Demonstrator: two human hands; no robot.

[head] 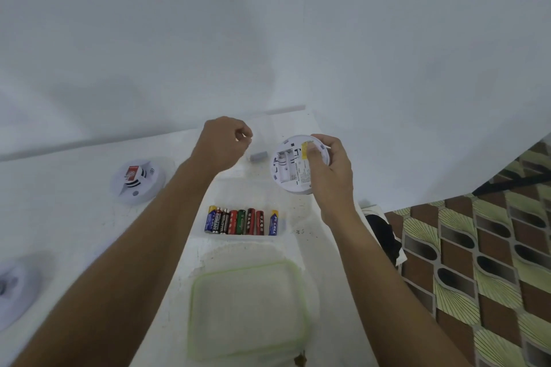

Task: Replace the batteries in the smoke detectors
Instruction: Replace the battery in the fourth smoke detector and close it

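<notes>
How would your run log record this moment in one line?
right hand: grips round white plastic smoke detector, back facing camera | left hand: curled, nothing seen held | colourful cylindrical batteries: lying in a row

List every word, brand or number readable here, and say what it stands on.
"EVEREADY": black battery, second from left in the row.
"CELL", perhaps "PKCELL": blue and yellow battery at the row's right end.
Red batteries: characters too blurred.
Label on the held smoke detector: print too small.
Red sticker on the left detector: unreadable.
</notes>
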